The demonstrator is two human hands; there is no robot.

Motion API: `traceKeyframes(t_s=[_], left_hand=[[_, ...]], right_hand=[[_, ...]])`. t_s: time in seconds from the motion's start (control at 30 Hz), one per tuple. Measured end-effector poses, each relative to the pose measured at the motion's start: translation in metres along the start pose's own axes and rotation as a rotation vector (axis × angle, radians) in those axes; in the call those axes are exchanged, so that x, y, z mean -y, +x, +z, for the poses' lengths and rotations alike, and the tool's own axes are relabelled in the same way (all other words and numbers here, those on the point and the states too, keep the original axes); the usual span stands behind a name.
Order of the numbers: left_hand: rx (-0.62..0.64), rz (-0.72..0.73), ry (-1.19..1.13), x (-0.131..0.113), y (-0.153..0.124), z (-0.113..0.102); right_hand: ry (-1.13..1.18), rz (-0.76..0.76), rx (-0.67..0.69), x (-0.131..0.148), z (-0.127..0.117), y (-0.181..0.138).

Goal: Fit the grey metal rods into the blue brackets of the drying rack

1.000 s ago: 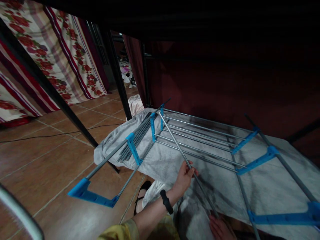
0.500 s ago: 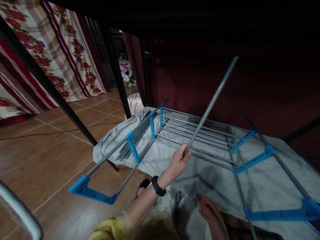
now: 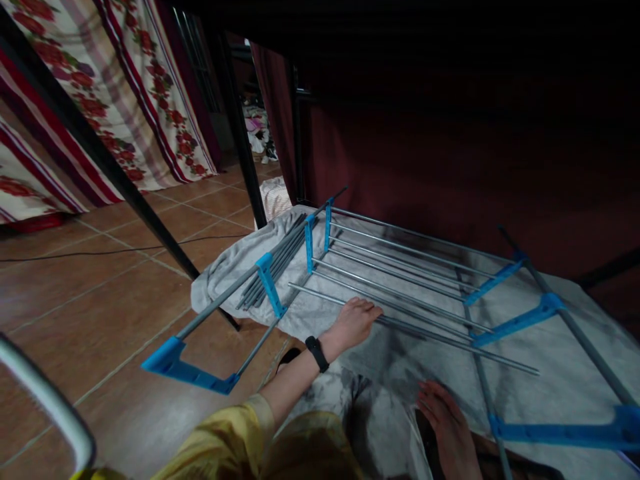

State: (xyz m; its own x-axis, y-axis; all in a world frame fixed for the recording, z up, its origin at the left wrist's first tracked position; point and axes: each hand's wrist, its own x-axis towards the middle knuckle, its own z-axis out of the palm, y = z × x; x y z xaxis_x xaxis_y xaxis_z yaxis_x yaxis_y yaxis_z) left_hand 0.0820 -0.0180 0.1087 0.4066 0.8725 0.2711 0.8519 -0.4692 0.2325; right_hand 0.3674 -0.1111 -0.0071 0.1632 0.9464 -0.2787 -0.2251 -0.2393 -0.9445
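My left hand [image 3: 353,322] lies palm down on a loose grey metal rod [image 3: 450,343], fingers curled over it. The rod lies flat across the rails of a grey and blue drying rack [image 3: 515,321], which rests on a grey towel [image 3: 540,393]. A black band is on that wrist, and the sleeve is yellow. A bundle of spare grey rods [image 3: 273,270] lies at the rack's left end. My right hand is out of view. A bare foot [image 3: 447,427] rests on the towel at the bottom edge.
A blue plastic rack foot [image 3: 187,370] juts out over the brown tiled floor [image 3: 100,300]. A black slanting pole [image 3: 125,193] and a black upright post [image 3: 245,153] stand at the left. Floral curtains [image 3: 100,100] hang behind. A dark red cloth wall [image 3: 450,173] closes the far side.
The rod was lifted and swung upright in my left hand, then brought down flat across the rack rails. My hand now rests on top of it.
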Motion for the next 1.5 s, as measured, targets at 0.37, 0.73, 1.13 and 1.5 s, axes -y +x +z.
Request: traceKeyframes(t_s=[0.37, 0.73, 1.13, 1.5], left_hand=[[0.047, 0.082, 0.082, 0.006, -0.008, 0.020], [0.023, 0.112, 0.092, 0.015, -0.011, 0.034], [0.058, 0.049, 0.131, 0.035, -0.016, 0.057], [0.114, -0.045, 0.218, 0.050, -0.023, 0.058]], right_hand=[[0.246, -0.003, -0.085, 0.017, -0.002, 0.034], [0.315, 0.110, -0.167, 0.015, -0.010, 0.075], [0.376, 0.125, -0.269, 0.023, -0.008, 0.102], [0.365, 0.103, -0.341, 0.028, -0.014, 0.126]])
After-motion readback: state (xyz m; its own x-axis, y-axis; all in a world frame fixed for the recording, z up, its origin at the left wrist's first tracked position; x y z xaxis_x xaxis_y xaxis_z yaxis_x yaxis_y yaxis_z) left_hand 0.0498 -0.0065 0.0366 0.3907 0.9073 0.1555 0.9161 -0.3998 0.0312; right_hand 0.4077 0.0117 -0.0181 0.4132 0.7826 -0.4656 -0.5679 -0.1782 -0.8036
